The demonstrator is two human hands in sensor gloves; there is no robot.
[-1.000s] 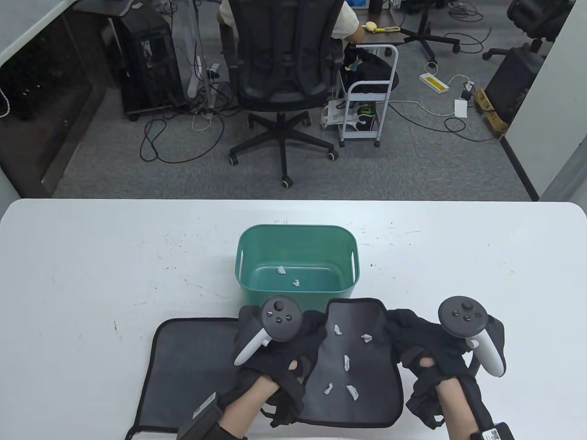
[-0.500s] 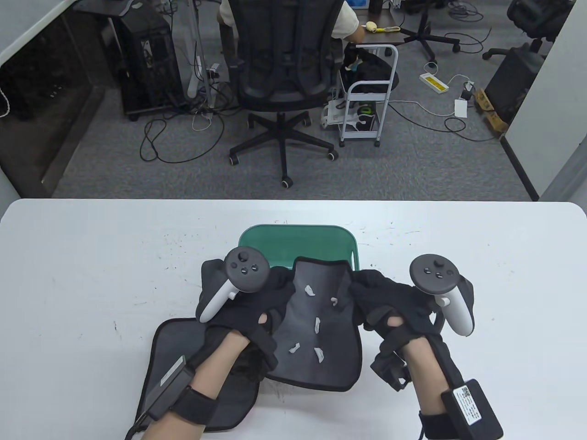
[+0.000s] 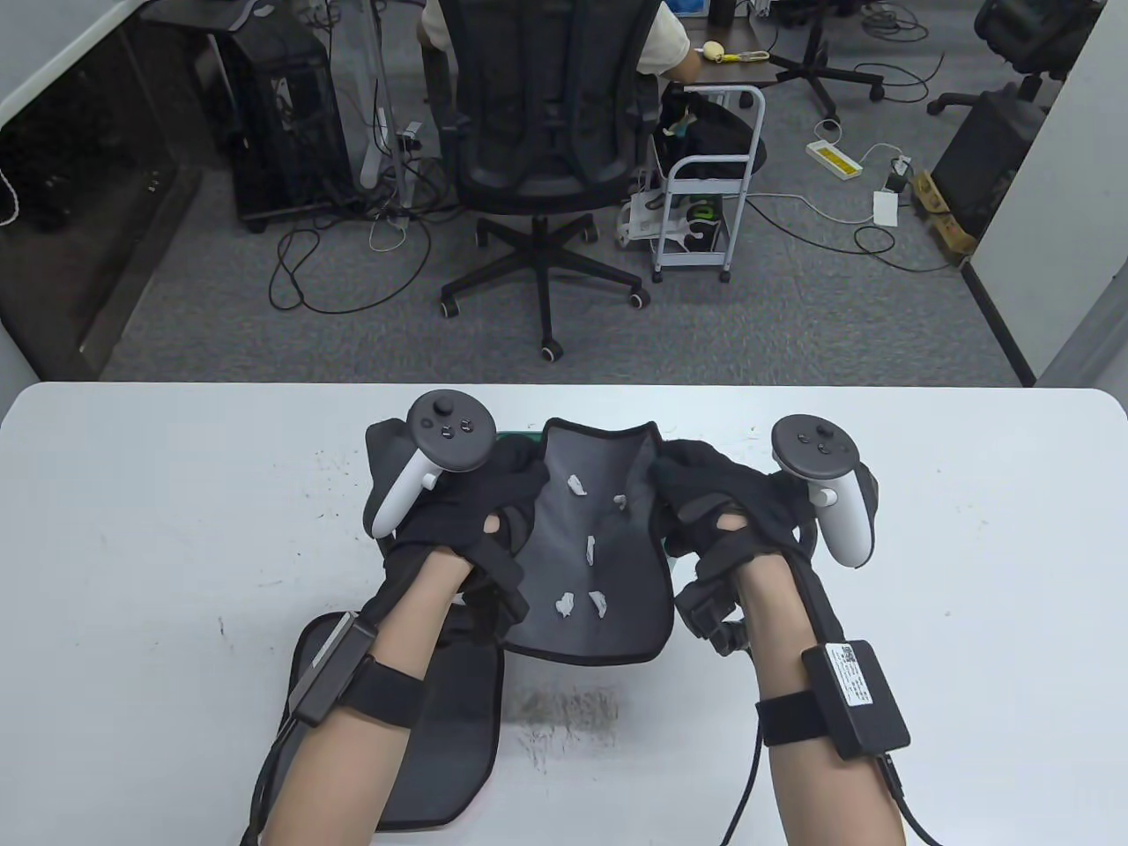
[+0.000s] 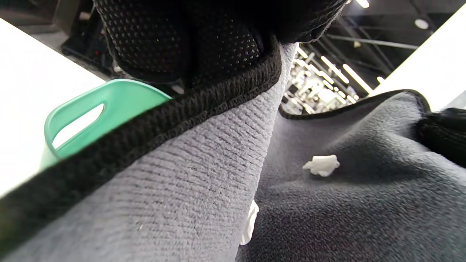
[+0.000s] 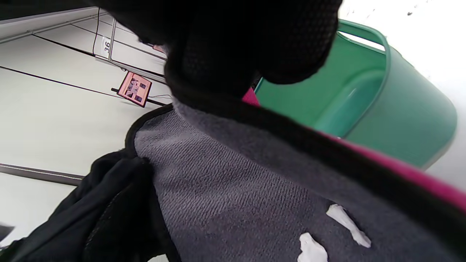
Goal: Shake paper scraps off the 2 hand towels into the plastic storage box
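The left hand and the right hand are each pinching a side edge of a grey terry hand towel with black edging, the fingers of each grip curled tight on the cloth. The towel is hanging slung between them like a shallow trough over the green plastic storage box, which is sitting near the middle of the white counter and is almost wholly hidden under the cloth in the table view. Five small white paper scraps are lying on the towel's upper face. A second grey hand towel with black edging is lying flat near the counter's near edge, partly under the left forearm.

The step in hand looks like the emptying of the first towel: it is being carried over the box, scraps not yet shed. The next move probably calls for tipping the far end down into the box and shaking, while keeping the sides raised so no scrap slides off onto the counter.
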